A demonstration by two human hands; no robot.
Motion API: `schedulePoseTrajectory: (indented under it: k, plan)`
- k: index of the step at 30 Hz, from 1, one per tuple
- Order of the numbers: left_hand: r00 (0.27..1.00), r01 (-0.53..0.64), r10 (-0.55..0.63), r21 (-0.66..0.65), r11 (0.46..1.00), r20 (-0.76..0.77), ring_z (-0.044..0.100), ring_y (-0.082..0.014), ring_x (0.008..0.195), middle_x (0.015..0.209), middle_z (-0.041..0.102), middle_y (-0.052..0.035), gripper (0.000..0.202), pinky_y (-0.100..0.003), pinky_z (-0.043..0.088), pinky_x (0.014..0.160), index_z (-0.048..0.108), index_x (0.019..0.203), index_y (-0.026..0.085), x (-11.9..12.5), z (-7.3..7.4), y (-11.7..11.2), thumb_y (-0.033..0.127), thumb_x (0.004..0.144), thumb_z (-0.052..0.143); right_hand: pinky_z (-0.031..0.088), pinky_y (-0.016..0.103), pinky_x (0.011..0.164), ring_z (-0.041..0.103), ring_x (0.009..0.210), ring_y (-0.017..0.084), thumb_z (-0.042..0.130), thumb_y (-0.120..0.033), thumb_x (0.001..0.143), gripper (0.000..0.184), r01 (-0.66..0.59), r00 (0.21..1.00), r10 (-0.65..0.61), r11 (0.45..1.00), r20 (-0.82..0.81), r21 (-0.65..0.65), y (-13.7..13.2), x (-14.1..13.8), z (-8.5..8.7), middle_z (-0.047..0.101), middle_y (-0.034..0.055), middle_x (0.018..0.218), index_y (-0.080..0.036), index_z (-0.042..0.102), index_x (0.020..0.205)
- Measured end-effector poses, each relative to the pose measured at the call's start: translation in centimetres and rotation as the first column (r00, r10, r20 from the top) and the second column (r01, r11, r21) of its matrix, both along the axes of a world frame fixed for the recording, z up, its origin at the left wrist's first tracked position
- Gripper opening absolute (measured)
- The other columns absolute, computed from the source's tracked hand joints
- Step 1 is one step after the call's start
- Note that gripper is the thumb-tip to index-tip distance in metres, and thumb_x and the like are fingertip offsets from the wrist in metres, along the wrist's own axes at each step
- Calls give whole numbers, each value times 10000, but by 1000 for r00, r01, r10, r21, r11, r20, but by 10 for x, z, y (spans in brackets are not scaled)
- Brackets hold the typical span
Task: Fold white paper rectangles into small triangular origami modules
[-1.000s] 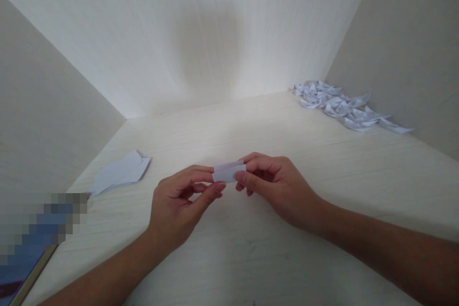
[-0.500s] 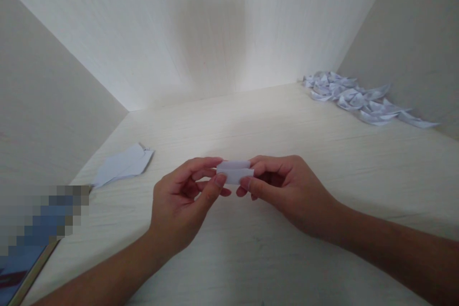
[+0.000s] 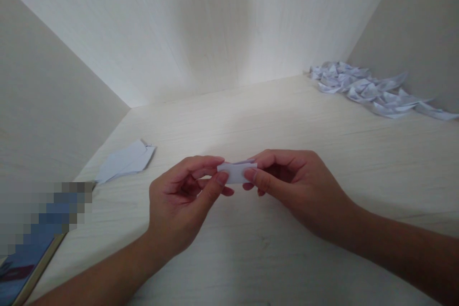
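A small folded strip of white paper (image 3: 236,172) is held just above a pale wooden surface (image 3: 272,119). My left hand (image 3: 182,201) pinches its left end between thumb and forefinger. My right hand (image 3: 297,184) pinches its right end the same way, fingers curled. Both hands meet at the middle of the view, and most of the paper is hidden by the fingertips.
A heap of several folded white paper pieces (image 3: 373,88) lies at the back right against the wall. A flat stack of white paper slips (image 3: 125,161) rests at the left. A blurred blue object (image 3: 32,239) sits at the lower left edge. Walls close in on three sides.
The visible part of the paper has shrunk as my fingertips closed in on it. The view has shifted, so the paper heap sits higher and further right.
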State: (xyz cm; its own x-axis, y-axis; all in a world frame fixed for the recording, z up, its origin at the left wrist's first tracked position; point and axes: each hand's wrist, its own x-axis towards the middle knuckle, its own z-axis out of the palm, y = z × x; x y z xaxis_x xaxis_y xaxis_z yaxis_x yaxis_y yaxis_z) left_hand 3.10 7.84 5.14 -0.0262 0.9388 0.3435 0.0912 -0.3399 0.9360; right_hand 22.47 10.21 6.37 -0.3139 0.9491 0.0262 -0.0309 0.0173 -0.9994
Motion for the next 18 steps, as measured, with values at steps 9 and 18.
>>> schedulePoseTrajectory:
  k: [9,18]
  plan:
    - [1000,-11,11,-20,1000,-2,768,-138,594,768,789,30,146,-211,675,583,780,925,218,1,1,2,116,823,806,542,240,542,701,618,144,801,-277,805,159,53,998,-54,998,-21,-31,0,-1,-3,749,12,714,-202,666,841]
    - [999,1,-3,-45,999,-40,771,-148,626,764,786,34,157,-245,696,613,787,908,237,-2,-1,1,117,809,810,481,249,487,619,561,136,802,-315,811,136,76,986,-90,992,138,102,-1,-2,-5,708,6,658,-205,745,867]
